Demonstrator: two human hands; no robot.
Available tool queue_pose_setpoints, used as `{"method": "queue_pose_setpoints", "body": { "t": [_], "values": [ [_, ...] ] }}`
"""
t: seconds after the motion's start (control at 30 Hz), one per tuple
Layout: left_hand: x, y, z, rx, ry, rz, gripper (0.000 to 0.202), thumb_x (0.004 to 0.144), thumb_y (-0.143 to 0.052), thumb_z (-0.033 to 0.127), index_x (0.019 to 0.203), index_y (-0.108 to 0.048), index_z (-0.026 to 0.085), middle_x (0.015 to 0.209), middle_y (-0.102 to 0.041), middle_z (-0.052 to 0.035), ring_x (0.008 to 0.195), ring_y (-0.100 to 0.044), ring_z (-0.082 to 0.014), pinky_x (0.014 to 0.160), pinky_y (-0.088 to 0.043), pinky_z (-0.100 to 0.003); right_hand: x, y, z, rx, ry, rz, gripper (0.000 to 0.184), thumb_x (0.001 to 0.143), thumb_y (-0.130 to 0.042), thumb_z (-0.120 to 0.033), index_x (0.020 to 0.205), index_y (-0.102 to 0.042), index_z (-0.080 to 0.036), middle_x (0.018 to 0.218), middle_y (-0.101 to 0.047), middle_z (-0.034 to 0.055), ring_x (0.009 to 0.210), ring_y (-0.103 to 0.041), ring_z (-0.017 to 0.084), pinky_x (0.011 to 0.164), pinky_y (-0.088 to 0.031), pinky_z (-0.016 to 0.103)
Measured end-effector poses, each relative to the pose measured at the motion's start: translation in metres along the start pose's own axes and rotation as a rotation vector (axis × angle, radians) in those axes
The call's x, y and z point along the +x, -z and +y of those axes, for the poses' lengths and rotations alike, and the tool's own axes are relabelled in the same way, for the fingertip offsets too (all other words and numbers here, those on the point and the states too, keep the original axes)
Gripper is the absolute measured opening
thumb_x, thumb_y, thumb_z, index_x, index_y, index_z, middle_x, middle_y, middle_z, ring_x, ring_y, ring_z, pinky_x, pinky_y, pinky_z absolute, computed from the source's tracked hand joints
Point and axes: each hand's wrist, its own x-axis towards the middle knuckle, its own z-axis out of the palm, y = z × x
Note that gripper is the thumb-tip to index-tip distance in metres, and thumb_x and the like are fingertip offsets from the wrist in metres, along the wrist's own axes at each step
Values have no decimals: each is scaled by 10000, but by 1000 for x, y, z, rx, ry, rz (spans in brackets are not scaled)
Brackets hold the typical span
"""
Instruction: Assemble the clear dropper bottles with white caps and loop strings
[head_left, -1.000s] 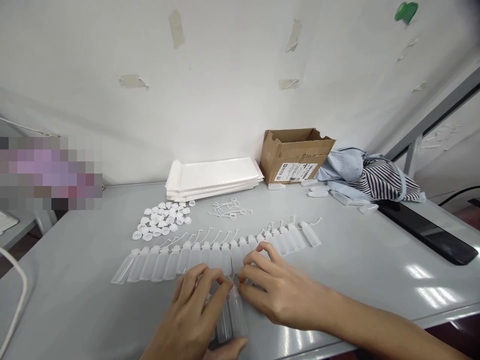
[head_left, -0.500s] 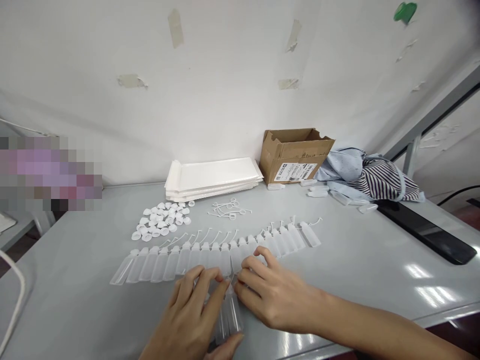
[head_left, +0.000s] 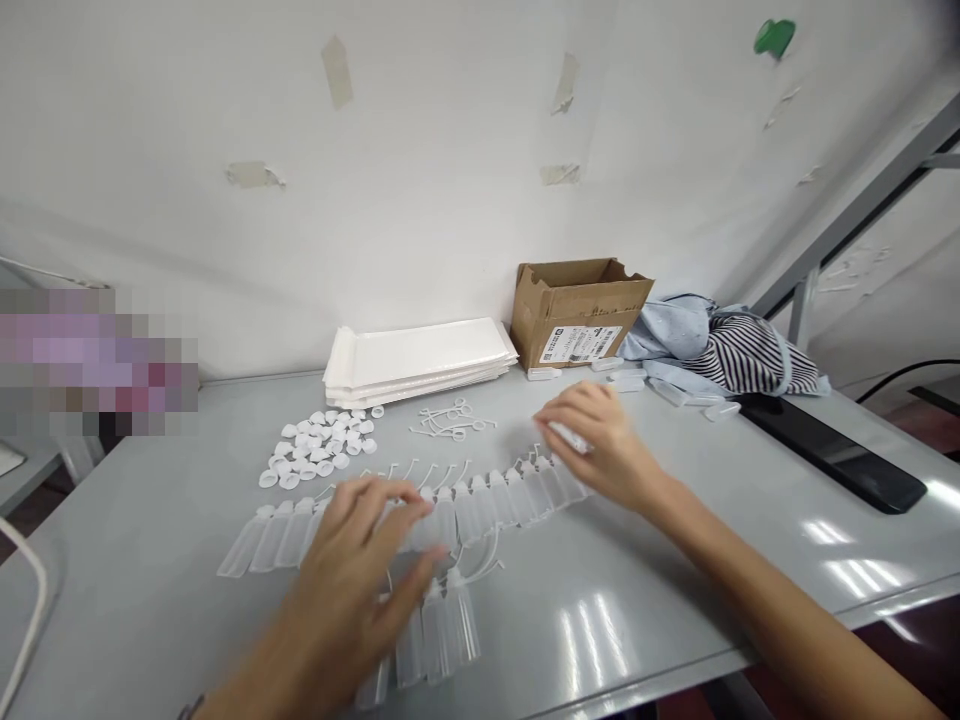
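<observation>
My right hand is closed around a small translucent plastic bottle at the right end of the far row; most of that bottle is hidden by the fingers. Thin curved white stems stick up from the tops of the bottles in this row. My left hand is open, thumb and fingers apart with nothing between them, over the left part of a nearer group. That group holds several clear bottles, and a thin curved stem rises from the rightmost one.
White caps lie in a pile at the left, beside loose stems with ring ends. Behind them are stacked white padded envelopes and a cardboard box. Further right lie cloth, loose bottles and a black flat object.
My right hand has moved up and right from the near bottles to the far row's right end and taken hold of a bottle. My left hand has let go and shifted left.
</observation>
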Motion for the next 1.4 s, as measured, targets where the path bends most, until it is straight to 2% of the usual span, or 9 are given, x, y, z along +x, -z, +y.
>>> {"method": "queue_pose_setpoints", "body": {
  "t": [0.1,0.13,0.23,0.37,0.57,0.8,1.0,1.23,1.4],
  "values": [
    [32,-1,-22,14,19,-56,223,925,-443,272,974,-649,199,969,-640,-78,977,-512,-264,791,-488,-421,2,9,41,-237,-373,-150,179,895,-486,-229,922,-660,-196,963,-691,77,957,-552,248,798,-354,367],
    [43,-3,-29,12,20,-87,244,926,-430,265,945,-658,182,948,-648,-85,958,-516,-266,786,-490,-429,1,12,53,-274,-438,-172,184,878,-498,-223,942,-666,-185,993,-686,93,970,-549,271,793,-356,382],
    [73,-14,-41,-2,-6,-147,247,908,-447,255,925,-676,162,921,-670,-91,954,-535,-270,790,-494,-427,-5,18,83,-344,-559,-207,230,851,-483,-176,969,-678,-147,1040,-672,143,994,-544,325,768,-368,411],
    [98,-32,-41,-16,-40,-163,215,865,-503,252,917,-695,172,883,-689,-88,938,-561,-279,755,-500,-415,-16,24,107,-405,-654,-273,276,833,-479,-139,1029,-674,-144,1086,-656,158,1021,-543,340,746,-387,411],
    [110,-43,-31,-36,-37,-179,190,801,-529,207,722,-702,196,775,-698,-78,825,-584,-274,700,-485,-399,-24,31,124,-438,-708,-356,310,808,-512,-120,1073,-666,-166,1148,-637,143,1055,-546,328,754,-401,388],
    [114,-29,-30,-135,101,-152,146,785,-589,266,727,-716,224,810,-726,-47,876,-613,-277,756,-481,-401,-21,22,122,-411,-690,-427,345,783,-511,-64,1064,-680,-171,1190,-637,112,1108,-537,294,807,-397,363],
    [119,-16,-25,-263,257,-78,121,765,-641,301,728,-730,226,842,-741,-30,841,-641,-243,755,-482,-350,-19,17,114,-437,-690,-444,417,757,-463,-12,1122,-650,-91,1158,-643,173,1110,-527,330,787,-391,381],
    [122,-2,-19,-431,388,-28,151,739,-692,344,718,-709,195,775,-726,-18,552,-549,-139,558,-430,-266,-20,22,115,-390,-653,-386,384,719,-478,8,1039,-676,-69,1067,-673,195,1007,-600,321,764,-425,358],
    [122,-2,-18,-541,375,72,162,734,-708,368,724,-684,208,963,-720,-26,708,-603,-157,674,-451,-280,-11,21,96,-270,-548,-235,288,738,-527,-44,986,-666,-86,1018,-677,177,887,-642,299,751,-474,377]
  ]
}}
